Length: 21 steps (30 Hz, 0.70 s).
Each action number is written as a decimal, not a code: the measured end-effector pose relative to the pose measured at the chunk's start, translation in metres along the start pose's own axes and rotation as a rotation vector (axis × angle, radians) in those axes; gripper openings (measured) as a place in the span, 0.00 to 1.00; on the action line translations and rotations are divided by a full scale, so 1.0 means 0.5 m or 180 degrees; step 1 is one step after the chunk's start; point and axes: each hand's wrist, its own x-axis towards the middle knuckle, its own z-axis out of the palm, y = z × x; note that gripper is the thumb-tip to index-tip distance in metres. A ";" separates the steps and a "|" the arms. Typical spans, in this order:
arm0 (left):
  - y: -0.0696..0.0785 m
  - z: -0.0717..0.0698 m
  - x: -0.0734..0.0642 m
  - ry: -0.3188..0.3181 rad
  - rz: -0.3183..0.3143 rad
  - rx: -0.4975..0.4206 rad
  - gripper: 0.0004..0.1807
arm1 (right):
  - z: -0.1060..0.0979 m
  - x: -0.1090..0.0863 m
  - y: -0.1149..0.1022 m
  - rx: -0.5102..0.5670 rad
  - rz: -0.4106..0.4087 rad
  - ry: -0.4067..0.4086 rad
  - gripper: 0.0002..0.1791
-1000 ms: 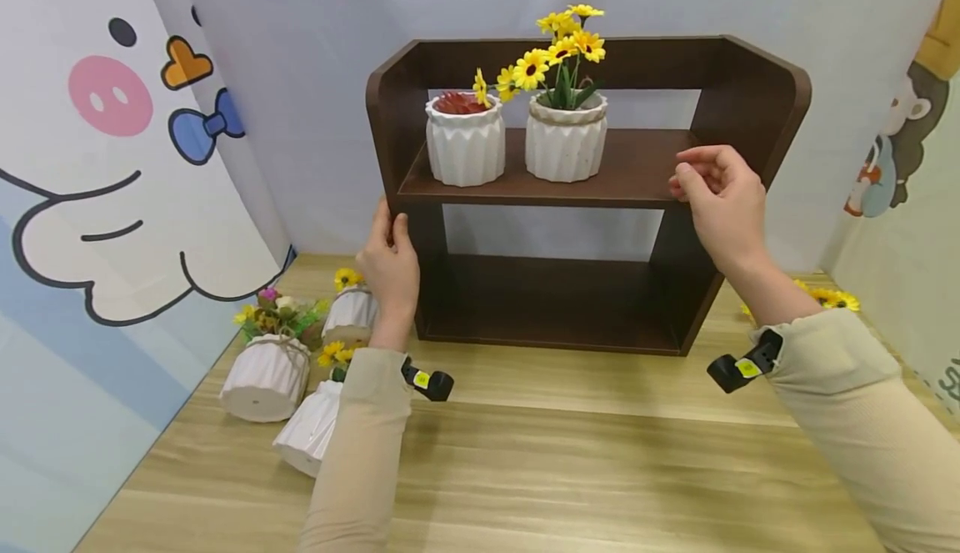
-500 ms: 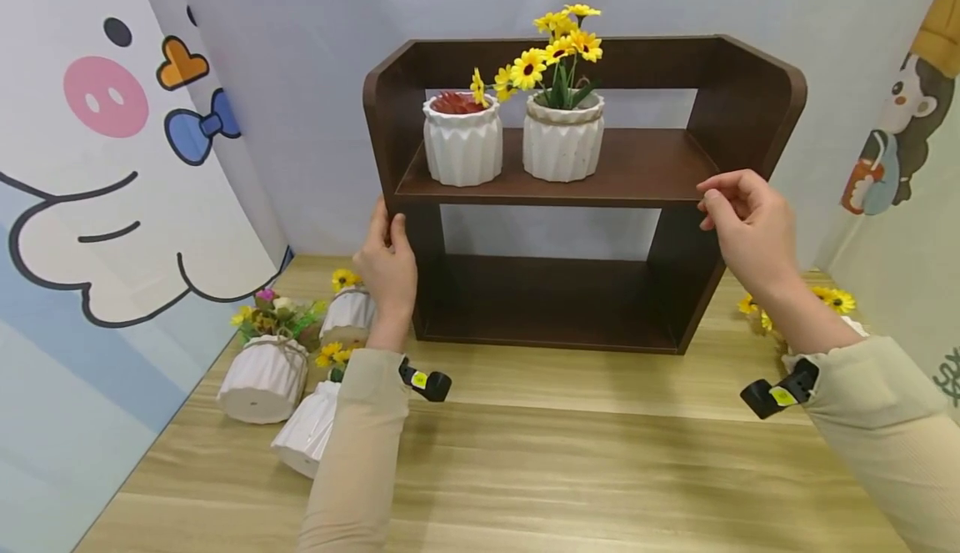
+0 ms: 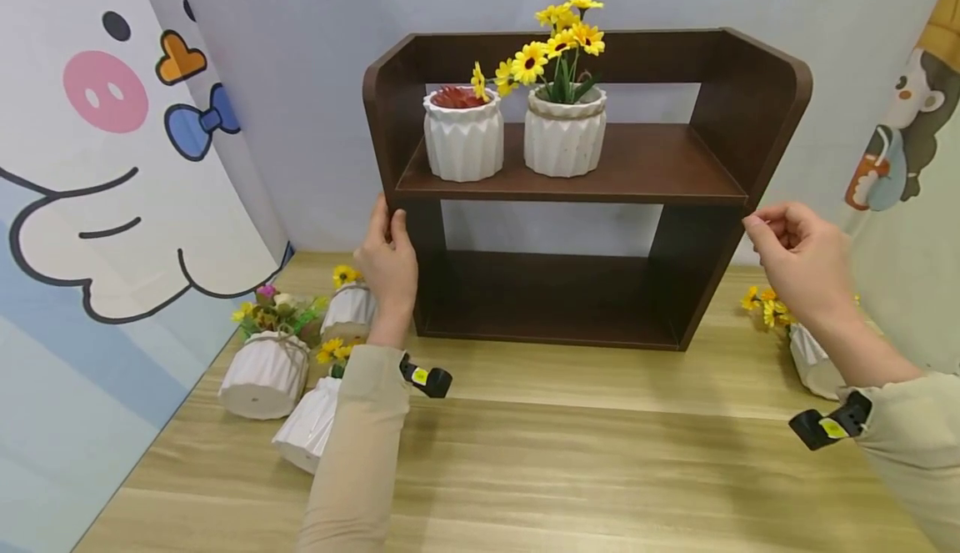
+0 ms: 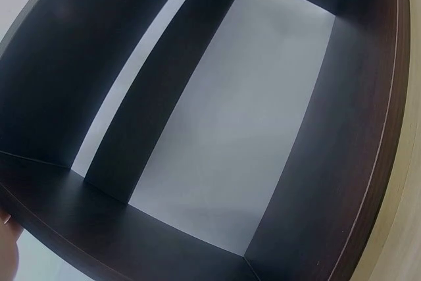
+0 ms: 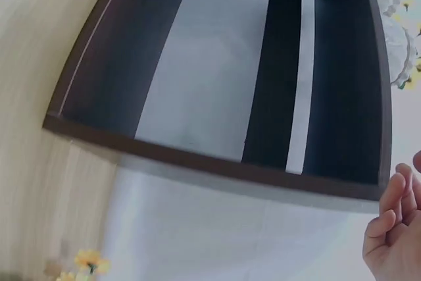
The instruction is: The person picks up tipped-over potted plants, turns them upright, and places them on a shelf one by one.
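A dark brown two-tier shelf (image 3: pixel 652 157) stands upright on the wooden table. My left hand (image 3: pixel 388 265) rests at its left side panel, index finger up along the outer face; in the left wrist view only a sliver of it shows. Near the right panel's front edge is my right hand (image 3: pixel 806 265), fingers loosely curled with nothing in them, also seen in the right wrist view. On the upper tier stand a white fluted pot with a red succulent (image 3: pixel 463 140) and a white pot of yellow daisies (image 3: pixel 565 140).
At the left on the table lie several white flower pots, among them one with mixed flowers (image 3: pixel 264 374) and one partly behind the left sleeve (image 3: pixel 309 428). Another white pot with yellow flowers (image 3: pixel 813 361) lies at the right, partly hidden by the right forearm.
My right hand has moved right and down, from in front of the upper tier to beside the right panel. The left hand stays at the left panel. The potted plants on the shelf stay put.
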 end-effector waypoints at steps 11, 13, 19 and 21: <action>0.000 0.000 0.004 0.0050 0.0066 0.0039 0.18 | -0.032 -0.022 0.067 -0.0638 0.0135 -0.0286 0.16; -0.001 0.000 0.003 0.0035 0.0069 0.0025 0.18 | -0.036 -0.027 0.078 -0.0744 0.0173 -0.0382 0.17; -0.002 0.000 0.002 -0.0019 0.0010 0.0024 0.19 | -0.043 -0.039 0.110 -0.1015 0.0196 -0.0606 0.17; -0.002 0.001 0.001 -0.0041 -0.0020 0.0021 0.19 | -0.046 -0.043 0.120 -0.1096 0.0207 -0.0694 0.17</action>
